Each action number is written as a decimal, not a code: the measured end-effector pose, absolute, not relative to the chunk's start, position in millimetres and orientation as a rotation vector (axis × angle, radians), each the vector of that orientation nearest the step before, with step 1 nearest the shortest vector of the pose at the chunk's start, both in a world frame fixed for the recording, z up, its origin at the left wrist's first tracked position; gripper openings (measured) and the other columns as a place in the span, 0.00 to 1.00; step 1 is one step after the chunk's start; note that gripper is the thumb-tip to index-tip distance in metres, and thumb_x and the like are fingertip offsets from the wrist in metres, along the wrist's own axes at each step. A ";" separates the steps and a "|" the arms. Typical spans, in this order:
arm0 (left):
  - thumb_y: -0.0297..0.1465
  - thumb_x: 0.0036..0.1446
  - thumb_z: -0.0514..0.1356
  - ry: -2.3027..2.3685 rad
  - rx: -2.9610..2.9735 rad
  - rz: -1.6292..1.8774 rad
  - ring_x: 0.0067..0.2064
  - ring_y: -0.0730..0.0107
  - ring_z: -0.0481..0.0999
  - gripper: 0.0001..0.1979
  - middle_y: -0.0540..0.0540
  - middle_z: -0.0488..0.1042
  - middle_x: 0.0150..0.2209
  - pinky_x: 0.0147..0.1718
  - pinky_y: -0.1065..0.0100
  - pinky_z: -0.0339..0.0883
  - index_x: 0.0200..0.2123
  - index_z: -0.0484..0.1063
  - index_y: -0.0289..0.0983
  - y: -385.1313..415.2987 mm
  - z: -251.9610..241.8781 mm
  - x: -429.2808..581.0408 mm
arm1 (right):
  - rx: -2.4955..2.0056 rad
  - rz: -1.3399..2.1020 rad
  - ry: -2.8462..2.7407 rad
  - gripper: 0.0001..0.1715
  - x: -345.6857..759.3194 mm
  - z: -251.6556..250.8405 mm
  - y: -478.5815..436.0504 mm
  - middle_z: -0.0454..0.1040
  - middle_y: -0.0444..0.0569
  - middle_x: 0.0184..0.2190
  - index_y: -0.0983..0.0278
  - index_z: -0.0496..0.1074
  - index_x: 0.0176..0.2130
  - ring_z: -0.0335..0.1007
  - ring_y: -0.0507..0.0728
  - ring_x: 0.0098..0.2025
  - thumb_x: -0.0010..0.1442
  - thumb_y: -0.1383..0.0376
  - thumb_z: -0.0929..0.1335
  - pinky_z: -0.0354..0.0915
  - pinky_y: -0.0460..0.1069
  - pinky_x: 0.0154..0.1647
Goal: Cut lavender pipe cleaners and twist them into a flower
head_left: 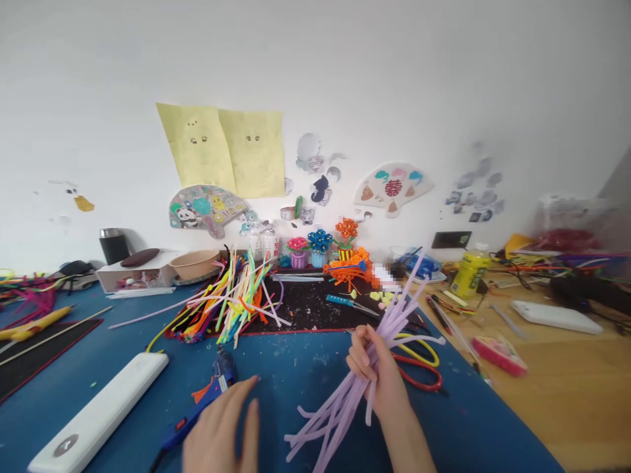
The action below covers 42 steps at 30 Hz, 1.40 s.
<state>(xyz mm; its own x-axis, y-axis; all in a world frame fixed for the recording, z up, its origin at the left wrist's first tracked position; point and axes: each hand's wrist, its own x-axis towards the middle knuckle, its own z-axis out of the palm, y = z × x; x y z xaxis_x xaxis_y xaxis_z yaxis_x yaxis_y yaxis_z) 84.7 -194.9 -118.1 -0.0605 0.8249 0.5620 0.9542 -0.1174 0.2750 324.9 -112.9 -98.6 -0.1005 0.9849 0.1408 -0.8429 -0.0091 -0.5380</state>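
The bundle of lilac pipe cleaners (pixel 394 320) is in the right hand (pixel 379 374), whose fingers (pixel 361 355) are clamped around its middle. The strands slant, fanning out above those fingers and splaying loosely below them, over the blue counter (pixel 280 368). Just right of the fingers, partly behind the strands, lie a yellow handle loop (pixel 434 353) and a red handle loop (pixel 426 376).

The left hand (pixel 219 427) holds nothing visible; its thumb stands apart from its extended fingers. Beside and beyond these lies a blue hot glue gun (pixel 197 410), partly overlapped by the hand; whether they touch I cannot tell. Farther left of those fingers is a long white case (pixel 101 417).

Ahead of both hands' fingers, a black mat (pixel 305 315) carries a heap of multicoloured pipe cleaners (pixel 241 302) and a blue-handled tool (pixel 340 300). Beyond it stand three potted pipe-cleaner flowers, pink (pixel 297 253), blue (pixel 319 248) and orange (pixel 346 238), with orange pipe cleaners (pixel 345 270) heaped near them. Well to the right of the fingers stands a yellow-green bottle (pixel 468 272).
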 end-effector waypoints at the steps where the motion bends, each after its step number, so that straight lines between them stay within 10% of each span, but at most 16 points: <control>1: 0.39 0.60 0.51 -1.854 -2.139 -0.990 0.50 0.59 0.74 0.19 0.44 0.75 0.49 0.47 0.60 0.68 0.51 0.71 0.42 -190.5 -115.7 101.7 | -0.307 1.576 -0.592 0.12 324.5 -94.8 -113.2 0.56 0.34 0.14 0.64 0.68 0.29 0.33 0.43 0.13 0.58 0.58 0.69 0.42 0.41 0.13; 13: 0.34 0.61 0.54 -1.618 -2.756 -1.524 0.51 0.62 0.72 0.18 0.43 0.73 0.51 0.51 0.58 0.65 0.54 0.66 0.41 -136.1 -59.5 194.7 | -0.411 1.274 -1.225 0.12 336.7 16.1 -100.3 0.64 0.38 0.15 0.65 0.70 0.31 0.48 0.44 0.13 0.60 0.58 0.67 0.45 0.43 0.15; 21: 0.31 0.64 0.46 -1.593 -2.934 -1.850 0.52 0.66 0.71 0.19 0.42 0.72 0.53 0.53 0.61 0.63 0.55 0.66 0.38 -122.6 -62.1 197.5 | -0.580 1.172 -1.295 0.11 330.5 -1.5 -89.0 0.66 0.40 0.19 0.64 0.73 0.37 0.57 0.47 0.17 0.56 0.59 0.69 0.53 0.44 0.18; 31: 0.29 0.51 0.61 -1.588 -2.786 -1.644 0.54 0.60 0.70 0.33 0.40 0.68 0.56 0.51 0.58 0.64 0.61 0.57 0.41 -130.0 -52.8 182.0 | -0.656 1.163 -1.312 0.08 334.3 0.8 -86.9 0.67 0.40 0.18 0.63 0.72 0.35 0.65 0.52 0.23 0.51 0.65 0.70 0.61 0.47 0.25; 36: 0.37 0.60 0.55 -1.692 -2.396 -1.465 0.34 0.67 0.74 0.12 0.46 0.76 0.35 0.35 0.67 0.66 0.43 0.71 0.39 -133.5 -43.0 192.1 | -0.723 1.073 -1.313 0.04 327.9 -1.6 -87.5 0.61 0.38 0.15 0.63 0.73 0.30 0.61 0.51 0.21 0.52 0.64 0.70 0.55 0.46 0.23; 42: 0.31 0.64 0.49 -1.660 -2.374 -1.038 0.30 0.69 0.75 0.13 0.47 0.75 0.27 0.28 0.71 0.59 0.31 0.71 0.38 -135.7 -48.0 207.0 | -0.610 1.164 -1.255 0.07 323.5 -7.1 -81.0 0.62 0.38 0.16 0.64 0.74 0.33 0.60 0.50 0.20 0.51 0.65 0.70 0.56 0.46 0.25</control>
